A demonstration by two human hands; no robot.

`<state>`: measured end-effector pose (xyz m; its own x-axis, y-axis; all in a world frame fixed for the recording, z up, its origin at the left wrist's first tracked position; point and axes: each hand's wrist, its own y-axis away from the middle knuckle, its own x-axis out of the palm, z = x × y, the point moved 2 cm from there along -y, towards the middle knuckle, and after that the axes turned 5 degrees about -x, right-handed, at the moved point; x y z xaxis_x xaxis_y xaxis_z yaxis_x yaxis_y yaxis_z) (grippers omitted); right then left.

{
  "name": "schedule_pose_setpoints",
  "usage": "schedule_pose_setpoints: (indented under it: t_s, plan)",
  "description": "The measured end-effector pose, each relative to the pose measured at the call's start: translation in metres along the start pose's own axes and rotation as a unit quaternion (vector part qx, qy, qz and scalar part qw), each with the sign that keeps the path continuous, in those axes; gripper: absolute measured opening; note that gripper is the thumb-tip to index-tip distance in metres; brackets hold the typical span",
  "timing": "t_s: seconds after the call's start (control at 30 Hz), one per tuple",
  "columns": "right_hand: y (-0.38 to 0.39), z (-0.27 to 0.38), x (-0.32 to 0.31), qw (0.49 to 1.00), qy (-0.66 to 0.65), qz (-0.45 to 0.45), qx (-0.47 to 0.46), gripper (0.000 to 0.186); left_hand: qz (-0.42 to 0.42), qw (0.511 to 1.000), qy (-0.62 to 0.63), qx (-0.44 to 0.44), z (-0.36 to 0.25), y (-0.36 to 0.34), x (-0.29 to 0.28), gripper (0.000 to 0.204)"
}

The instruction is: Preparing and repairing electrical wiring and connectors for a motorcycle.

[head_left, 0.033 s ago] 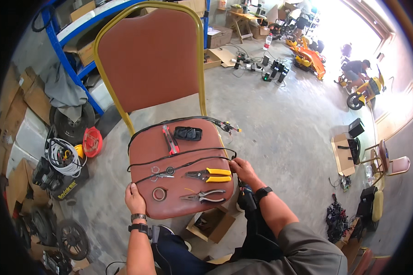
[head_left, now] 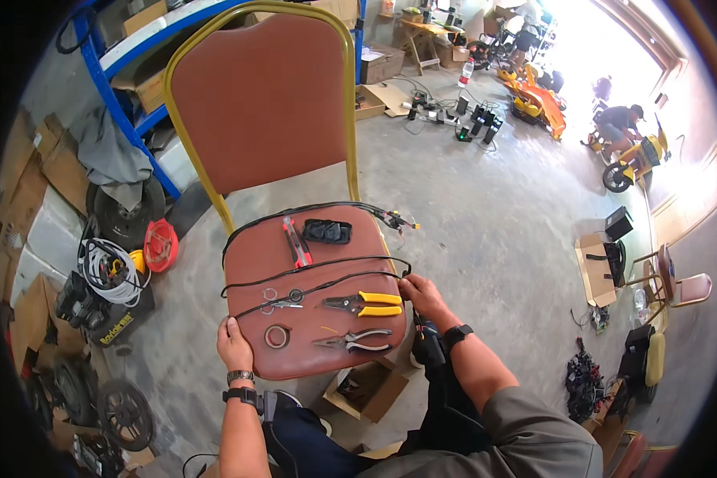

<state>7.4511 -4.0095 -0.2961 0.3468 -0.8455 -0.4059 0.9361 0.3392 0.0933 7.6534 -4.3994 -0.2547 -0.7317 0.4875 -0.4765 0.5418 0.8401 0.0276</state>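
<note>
A black cable crosses the red padded chair seat in two strands. My left hand is closed on its lower strand at the seat's left edge. At the right edge my right hand pinches the cable near its bend. Between my hands lie yellow-handled wire strippers, grey-handled pliers, a roll of tape and small scissors. Farther back are a red utility knife, a black pouch-like item and a wire harness with connectors along the back of the seat.
An open cardboard box stands under the seat's front. Left are a red helmet, coiled white hose and wheels. Blue shelving rises behind. Chargers with cords lie on the floor; a person crouches by a yellow scooter.
</note>
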Motion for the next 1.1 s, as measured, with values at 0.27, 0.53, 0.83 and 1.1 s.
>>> schedule_pose_setpoints:
  t_s: [0.27, 0.53, 0.83, 1.1]
  plan:
    - [-0.001, -0.005, -0.001, 0.999, 0.031, -0.004, -0.013, 0.028, 0.0, 1.0, 0.007, 0.011, 0.0, 0.001, 0.001, 0.042]
    - [0.001, -0.002, 0.001, 1.0, -0.024, -0.005, -0.006, 0.028, -0.002, 1.0, 0.016, 0.011, 0.006, -0.002, 0.0, 0.043]
    - [0.0, 0.0, 0.003, 0.996, -0.084, 0.01, 0.012, 0.024, -0.025, 0.999, -0.021, 0.023, 0.01, -0.004, 0.0, 0.039]
    - [-0.004, -0.01, -0.002, 0.999, -0.047, -0.001, 0.027, 0.026, 0.002, 1.0, 0.007, -0.015, 0.008, -0.004, 0.005, 0.042]
